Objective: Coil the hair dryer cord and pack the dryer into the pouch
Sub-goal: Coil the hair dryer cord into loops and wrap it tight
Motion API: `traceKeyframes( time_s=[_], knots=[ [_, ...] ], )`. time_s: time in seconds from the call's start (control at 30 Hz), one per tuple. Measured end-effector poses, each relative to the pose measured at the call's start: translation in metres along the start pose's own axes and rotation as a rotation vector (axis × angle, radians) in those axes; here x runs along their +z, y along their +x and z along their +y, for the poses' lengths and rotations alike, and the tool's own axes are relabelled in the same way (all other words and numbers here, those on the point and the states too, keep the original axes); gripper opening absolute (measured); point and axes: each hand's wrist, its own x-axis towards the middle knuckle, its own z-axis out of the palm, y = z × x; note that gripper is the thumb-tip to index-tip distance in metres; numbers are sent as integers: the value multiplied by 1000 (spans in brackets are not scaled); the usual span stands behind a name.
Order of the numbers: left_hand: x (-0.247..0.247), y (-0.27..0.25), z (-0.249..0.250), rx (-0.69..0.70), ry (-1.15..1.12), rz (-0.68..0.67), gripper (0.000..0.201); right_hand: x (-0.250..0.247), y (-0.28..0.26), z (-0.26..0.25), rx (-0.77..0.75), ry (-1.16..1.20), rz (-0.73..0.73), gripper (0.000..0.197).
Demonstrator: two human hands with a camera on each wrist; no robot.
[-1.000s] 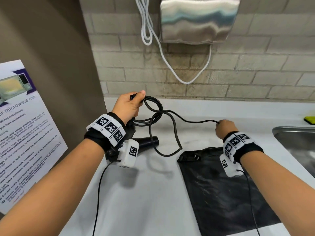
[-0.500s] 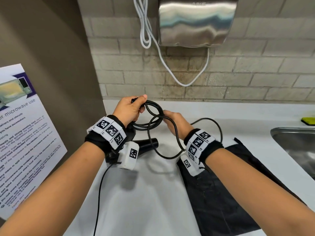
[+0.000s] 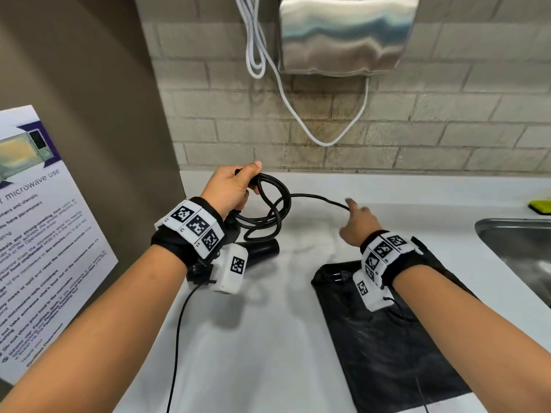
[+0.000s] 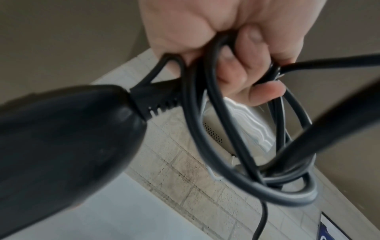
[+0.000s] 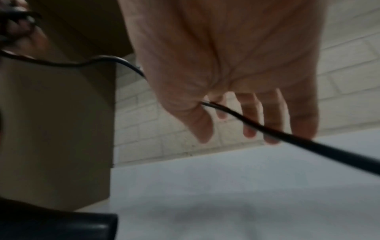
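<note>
My left hand [image 3: 235, 189] grips several loops of the black cord [image 3: 280, 210] above the white counter. In the left wrist view its fingers [image 4: 242, 65] curl round the loops [image 4: 207, 129], and the black hair dryer [image 4: 61, 138] hangs below the wrist. The dryer's barrel [image 3: 262, 250] shows under that wrist. My right hand [image 3: 357, 219] is out to the right with straight fingers. The cord [image 5: 308, 142] runs loosely between its thumb and forefinger [image 5: 248, 123]. The flat black pouch [image 3: 387, 338] lies under my right forearm, with the plug [image 3: 337, 277] on its near-left corner.
A steel sink [image 3: 492, 226] sits at the right edge. A steel hand dryer [image 3: 346, 34] and its white cable [image 3: 268, 70] hang on the brick wall. A poster [image 3: 44, 234] leans on the brown panel at left. A yellow-green object [image 3: 540, 205] lies far right.
My right hand brought a length of cord to the left hand, left another loop there, then moved back right along the cord with its fingers straightened. The left hand stayed put.
</note>
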Motion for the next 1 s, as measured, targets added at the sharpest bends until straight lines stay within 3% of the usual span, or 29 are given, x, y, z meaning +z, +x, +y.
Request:
traceKeyframes(
  time_s=[0.1, 0.2, 0.27, 0.33, 0.4, 0.47, 0.53, 0.67, 0.77, 0.83, 0.9, 1.0],
  knots=[
    [1, -2, 0, 27, -9, -22, 40, -5, -16, -36, -384, 3, 99, 74],
    [2, -3, 2, 31, -37, -40, 36, -2, -25, -65, -696, 23, 126, 46],
    [2, -4, 2, 28, -60, -65, 33, 3, -25, -71, -817, 223, 137, 27],
    [0, -4, 2, 14, -94, -69, 34, 3, -18, -66, -734, 319, 219, 21],
    [-3, -3, 1, -18, -140, -30, 42, -3, -8, -48, -503, 275, 296, 22],
    [-4, -2, 1, -40, -178, 2, 44, -8, -1, -27, -296, 218, 271, 21],
    [-2, -2, 3, -26, -151, -5, 41, -8, -1, -15, -240, 69, 215, 22],
    [5, -4, 3, 8, -102, -66, 35, -3, -3, -24, -325, -73, 73, 39],
    [5, -3, 3, 4, -117, -63, 33, -2, -16, -47, -527, 105, -158, 47],
    [5, -3, 4, 10, -107, -52, 32, 2, -24, -61, -643, 200, -237, 39],
    [6, -2, 3, 0, -121, -46, 33, 6, -28, -71, -682, 285, -189, 23],
    [4, -3, 2, -19, -122, -58, 32, 1, -29, -79, -608, 433, -44, 21]
  ],
)
